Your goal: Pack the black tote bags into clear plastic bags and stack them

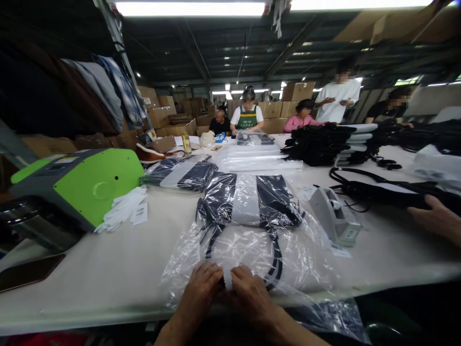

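Note:
In the middle of the table lies a black handbag (pixel 275 199) with a pale band (pixel 245 199) around its body, inside a clear plastic bag (pixel 306 262). Its looped black handles (pixel 276 254) stretch toward me. At the near end of the loop, a small white wrap (pixel 227 278) shows between my hands. My left hand (pixel 203 283) is closed on the handle at the left of this wrap. From the right, my right hand (pixel 250 290) closes on it too, fingers curled. The fingertips are partly hidden, and the plastic lies around both hands.
Left are a green-and-grey machine (pixel 101 185), white gloves (pixel 124 209), a thermos (pixel 39 223) and a phone (pixel 30 273). Another wrapped bag (pixel 180 172) lies behind. At right stand a tape dispenser (pixel 334 216), stacked black bags (pixel 317 144) and a co-worker's hand (pixel 437 218). Several people work beyond.

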A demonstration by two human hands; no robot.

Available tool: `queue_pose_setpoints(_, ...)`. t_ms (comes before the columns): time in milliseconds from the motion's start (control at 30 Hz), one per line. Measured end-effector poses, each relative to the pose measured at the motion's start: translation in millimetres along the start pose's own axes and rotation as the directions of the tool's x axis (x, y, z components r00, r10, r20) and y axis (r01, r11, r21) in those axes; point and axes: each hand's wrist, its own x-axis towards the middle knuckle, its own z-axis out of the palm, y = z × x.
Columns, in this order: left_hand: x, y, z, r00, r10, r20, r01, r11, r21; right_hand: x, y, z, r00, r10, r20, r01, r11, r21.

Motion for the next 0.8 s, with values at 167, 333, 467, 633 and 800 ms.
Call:
queue_pose_setpoints(167,23,10,24.0,1.000,-0.002,-0.002,0.002,0.994,-0.108,-22,45,-22,0.999,-0.035,0.033,0.032,0.996,0.084)
queue_pose_setpoints(333,39,22,36.2,0.998,-0.026,0.048,0.033,0.988,-0.148,-39,81,-42,0.996,-0.065,-0.069,0.073,0.990,0.123)
queue_pose_setpoints(467,43,26,29.0,0.989,-0.035,0.141,0.068,0.970,-0.234,-28,67,-41,0.968,-0.226,-0.106,0.236,0.968,0.086)
queue_pose_setpoints(633,46,27,25.6,0.948,-0.288,0.134,0.317,0.880,-0.353,-5,48,-32,0.970,-0.141,-0.200,0.186,0.956,0.227)
queue_pose_setpoints(800,45,37,54.9,0.820,-0.527,0.224,0.568,0.702,-0.430,13,53,-21,0.985,0.173,0.021,-0.153,0.801,0.578)
